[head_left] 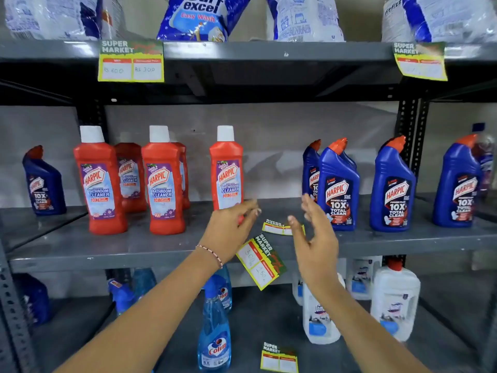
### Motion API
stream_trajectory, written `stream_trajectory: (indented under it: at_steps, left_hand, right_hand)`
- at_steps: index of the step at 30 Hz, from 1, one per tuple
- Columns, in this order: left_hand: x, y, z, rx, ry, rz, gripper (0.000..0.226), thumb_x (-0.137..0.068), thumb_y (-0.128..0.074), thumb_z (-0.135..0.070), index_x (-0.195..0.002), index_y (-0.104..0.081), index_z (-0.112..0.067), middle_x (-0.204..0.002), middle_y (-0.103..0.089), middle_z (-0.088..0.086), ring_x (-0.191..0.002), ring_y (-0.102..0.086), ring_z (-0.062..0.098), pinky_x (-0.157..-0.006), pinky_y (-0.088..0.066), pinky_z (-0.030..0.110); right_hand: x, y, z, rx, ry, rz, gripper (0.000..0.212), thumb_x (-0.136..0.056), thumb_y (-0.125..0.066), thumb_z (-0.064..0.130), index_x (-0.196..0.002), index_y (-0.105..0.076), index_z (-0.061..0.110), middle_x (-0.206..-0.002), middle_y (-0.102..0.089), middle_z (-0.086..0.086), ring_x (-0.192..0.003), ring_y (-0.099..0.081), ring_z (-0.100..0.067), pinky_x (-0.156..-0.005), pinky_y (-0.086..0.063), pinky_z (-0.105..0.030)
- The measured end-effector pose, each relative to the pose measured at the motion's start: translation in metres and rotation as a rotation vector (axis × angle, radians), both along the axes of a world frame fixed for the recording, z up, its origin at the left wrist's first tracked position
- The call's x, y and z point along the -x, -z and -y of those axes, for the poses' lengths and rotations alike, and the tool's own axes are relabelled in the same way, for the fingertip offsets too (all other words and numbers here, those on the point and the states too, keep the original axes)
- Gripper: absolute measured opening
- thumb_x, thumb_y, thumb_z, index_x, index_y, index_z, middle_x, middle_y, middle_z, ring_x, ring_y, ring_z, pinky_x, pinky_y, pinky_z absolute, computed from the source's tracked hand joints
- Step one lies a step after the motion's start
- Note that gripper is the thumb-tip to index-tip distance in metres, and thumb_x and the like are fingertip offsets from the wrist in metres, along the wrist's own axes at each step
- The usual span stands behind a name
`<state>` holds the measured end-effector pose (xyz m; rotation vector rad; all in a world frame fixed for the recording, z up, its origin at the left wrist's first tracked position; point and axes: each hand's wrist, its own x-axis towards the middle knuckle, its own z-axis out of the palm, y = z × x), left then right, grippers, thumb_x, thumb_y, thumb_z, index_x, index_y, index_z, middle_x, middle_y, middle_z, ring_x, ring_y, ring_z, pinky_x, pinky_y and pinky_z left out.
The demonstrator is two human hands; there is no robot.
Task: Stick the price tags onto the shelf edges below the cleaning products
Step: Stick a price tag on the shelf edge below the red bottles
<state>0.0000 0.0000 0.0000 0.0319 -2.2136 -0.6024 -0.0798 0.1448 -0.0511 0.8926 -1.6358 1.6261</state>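
— Both arms up at the middle shelf [80, 247]. What's the left hand [231, 227] got?

— Nothing I can see. Fingers loosely spread, palm down, hovering in front of the base of the rightmost red Harpic bottle [226, 168]. Whether it touches the bottle, I honestly can't tell; the hand is blurred.

— And the right hand [313, 238]?

— Open too, fingers apart and pointing up, empty, just left of the blue Harpic bottle [338, 184].

— Where are the tags?

— One tilted price tag [262, 261] hangs skewed at the middle shelf's front edge, between the two wrists, touched by neither hand. A second tag [277, 228] lies flat on the shelf top, partly behind the right hand's fingers. A third tag [279, 358] sits on the lower shelf beside the Colin spray bottle [214, 335].

— Up top?

— Two stuck tags on the upper shelf edge: the left one [131, 61] below the Surf Excel bag [200, 16], the right one [419, 61] curling at its corner.
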Motion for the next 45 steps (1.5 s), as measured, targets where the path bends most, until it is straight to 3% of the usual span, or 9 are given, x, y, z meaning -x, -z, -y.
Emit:
stream_trajectory:
  at_steps: [3,8,15,21,24,27,31,38,45]
  left_hand:
    - [0.005,0.009,0.003,-0.098,-0.010,0.081,0.027,-0.087,-0.064,-0.032,-0.109,-0.071,-0.018,-0.106,-0.075,0.000,-0.092,-0.064,0.006,-0.083,-0.049,0.011]
    - [0.012,0.024,-0.002,-0.174,-0.018,0.182,0.016,-0.077,-0.074,-0.031,-0.092,-0.076,-0.024,-0.087,-0.078,-0.006,-0.088,-0.068,0.005,-0.095,-0.049,0.039]
    - [0.012,0.034,-0.010,-0.186,-0.070,0.060,0.007,-0.075,-0.077,-0.018,-0.081,-0.078,-0.020,-0.081,-0.074,-0.002,-0.079,-0.061,0.006,-0.066,-0.041,0.001]
    - [-0.014,0.056,-0.006,-0.476,-0.024,-0.028,0.009,-0.073,-0.079,-0.015,-0.077,-0.078,-0.023,-0.073,-0.075,-0.011,-0.073,-0.069,0.005,-0.070,-0.053,0.017]
    - [-0.037,0.066,0.015,-0.720,0.047,-0.047,0.007,-0.071,-0.079,-0.010,-0.076,-0.078,-0.015,-0.072,-0.078,-0.007,-0.061,-0.068,0.001,-0.059,-0.050,0.011]
    - [-0.063,0.070,0.041,-0.852,0.015,-0.109,0.004,-0.070,-0.079,-0.006,-0.074,-0.078,-0.009,-0.071,-0.078,0.008,-0.062,-0.067,0.015,-0.058,-0.055,0.027]
    - [-0.097,0.071,0.082,-0.904,-0.103,-0.221,0.007,-0.069,-0.081,-0.010,-0.068,-0.078,-0.016,-0.068,-0.078,-0.002,-0.065,-0.068,0.010,-0.062,-0.056,0.020]
    - [-0.128,0.075,0.152,-0.925,-0.182,-0.277,0.008,-0.068,-0.081,-0.006,-0.072,-0.077,-0.010,-0.070,-0.078,0.004,-0.065,-0.070,0.016,-0.074,-0.058,0.036]
    - [-0.130,0.081,0.179,-0.822,-0.258,-0.217,0.015,-0.067,-0.083,-0.014,-0.064,-0.073,-0.024,-0.070,-0.077,0.001,-0.071,-0.073,0.022,-0.075,-0.060,0.047]
  right_hand:
    - [-0.002,0.026,-0.007,0.129,-0.098,0.223,0.035,-0.091,-0.067,0.010,-0.122,-0.063,0.026,-0.113,-0.070,0.005,-0.107,-0.068,-0.006,-0.091,-0.052,-0.018]
    - [-0.008,0.060,-0.006,0.119,-0.152,0.475,0.018,-0.087,-0.070,0.005,-0.103,-0.074,0.014,-0.095,-0.077,0.002,-0.087,-0.073,-0.003,-0.080,-0.054,-0.011]
    - [-0.006,0.080,0.003,0.151,-0.187,0.584,0.036,-0.082,-0.070,-0.009,-0.081,-0.073,0.026,-0.084,-0.078,0.003,-0.088,-0.075,-0.022,-0.081,-0.057,-0.025]
    - [-0.019,0.074,-0.002,0.053,-0.111,0.482,0.034,-0.084,-0.073,0.003,-0.080,-0.071,0.036,-0.080,-0.077,0.020,-0.081,-0.074,-0.008,-0.073,-0.057,-0.021]
    - [-0.034,0.063,0.004,-0.008,-0.110,0.387,0.030,-0.083,-0.075,0.007,-0.083,-0.066,0.036,-0.083,-0.078,0.008,-0.080,-0.074,-0.008,-0.072,-0.059,-0.022]
    - [-0.048,0.048,0.027,-0.070,-0.178,0.317,0.030,-0.083,-0.076,0.010,-0.086,-0.058,0.034,-0.085,-0.076,0.003,-0.084,-0.073,-0.013,-0.076,-0.058,-0.027]
    - [-0.073,0.037,0.078,-0.125,-0.270,0.261,0.029,-0.081,-0.078,0.015,-0.086,-0.055,0.031,-0.084,-0.075,0.011,-0.083,-0.072,-0.009,-0.075,-0.057,-0.021]
    - [-0.096,0.030,0.158,-0.149,-0.273,0.189,0.035,-0.081,-0.078,0.010,-0.083,-0.045,0.023,-0.077,-0.077,0.003,-0.073,-0.072,-0.014,-0.068,-0.057,-0.027]
    - [-0.104,0.037,0.181,-0.174,-0.160,0.149,0.042,-0.081,-0.078,0.013,-0.080,-0.041,0.030,-0.078,-0.076,0.004,-0.070,-0.069,-0.010,-0.066,-0.051,-0.015]
